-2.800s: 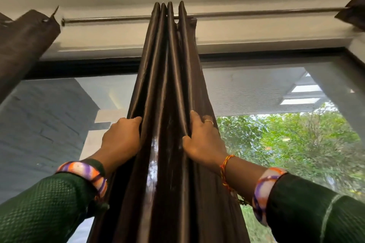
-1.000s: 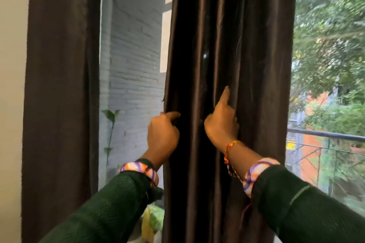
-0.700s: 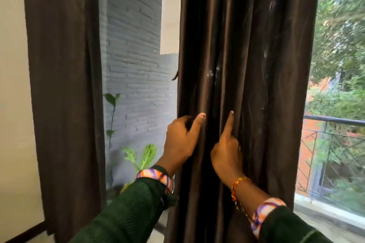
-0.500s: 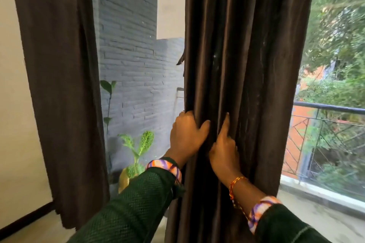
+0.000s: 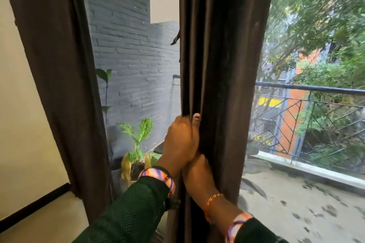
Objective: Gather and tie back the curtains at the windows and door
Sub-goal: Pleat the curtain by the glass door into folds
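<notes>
Both your hands are bunching the middle curtain's pleats at about waist height.

The dark brown middle curtain (image 5: 223, 65) hangs straight in front of you, its long axis vertical, running out of view above and below. Your left hand (image 5: 180, 140) grips its left-edge folds, thumb up and fingers curled round the cloth; your right hand (image 5: 198, 173) sits just below, touching the left, its fingers buried in the pleats so you cannot tell how tightly they close. The loose width lies to the right of both hands. No tie-back shows. A second curtain (image 5: 59, 85) hangs well apart at left, with potted plants (image 5: 138, 144) between. Glass and the balcony railing (image 5: 308, 92) lie far right, leaving open room there.
</notes>
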{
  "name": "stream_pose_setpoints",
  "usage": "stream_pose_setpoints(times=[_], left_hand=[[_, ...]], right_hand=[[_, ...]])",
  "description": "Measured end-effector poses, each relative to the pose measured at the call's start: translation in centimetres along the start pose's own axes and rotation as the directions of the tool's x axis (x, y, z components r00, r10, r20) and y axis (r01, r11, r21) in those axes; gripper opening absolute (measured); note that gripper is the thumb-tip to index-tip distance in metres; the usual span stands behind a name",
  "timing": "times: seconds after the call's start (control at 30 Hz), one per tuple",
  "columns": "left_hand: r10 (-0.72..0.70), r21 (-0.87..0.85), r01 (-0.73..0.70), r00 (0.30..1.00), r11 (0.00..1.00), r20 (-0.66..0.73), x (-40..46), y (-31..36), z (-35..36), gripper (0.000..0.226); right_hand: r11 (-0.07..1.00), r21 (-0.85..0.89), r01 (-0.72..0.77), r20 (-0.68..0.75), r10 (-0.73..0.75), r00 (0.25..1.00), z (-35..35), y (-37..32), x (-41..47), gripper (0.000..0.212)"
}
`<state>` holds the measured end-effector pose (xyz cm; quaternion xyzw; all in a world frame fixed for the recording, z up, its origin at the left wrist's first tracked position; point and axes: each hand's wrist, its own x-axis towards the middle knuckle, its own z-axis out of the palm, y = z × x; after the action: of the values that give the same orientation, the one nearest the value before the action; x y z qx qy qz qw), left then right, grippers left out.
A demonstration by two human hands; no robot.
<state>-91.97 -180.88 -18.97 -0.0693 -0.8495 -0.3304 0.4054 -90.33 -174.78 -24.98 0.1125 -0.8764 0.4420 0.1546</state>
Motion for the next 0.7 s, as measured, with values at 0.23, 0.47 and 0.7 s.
stream_pose_setpoints(times=[0.23, 0.47, 0.7], left_hand=[[-0.061, 0.105, 0.063, 0.998, 0.992, -0.015, -0.3, -1.0, -2.4, 0.022], [-0.054, 0.087, 0.057, 0.998, 0.995, -0.040, -0.6, -2.1, -4.1, 0.015], [-0.010, 0.022, 0.010, 1.000, 1.000, -0.016, -1.7, -0.3, -2.7, 0.020]], right_hand=[[0.820, -0.516, 0.248, 0.049, -0.261, 0.964, 0.2, -0.3, -2.6, 0.052], [0.584, -0.743, 0.327, -0.329, -0.745, 0.580, -3.9, -2.0, -3.8, 0.093], [0.961, -0.206, 0.182, -0.330, -0.244, 0.912, -6.8, -3.2, -2.0, 0.081]])
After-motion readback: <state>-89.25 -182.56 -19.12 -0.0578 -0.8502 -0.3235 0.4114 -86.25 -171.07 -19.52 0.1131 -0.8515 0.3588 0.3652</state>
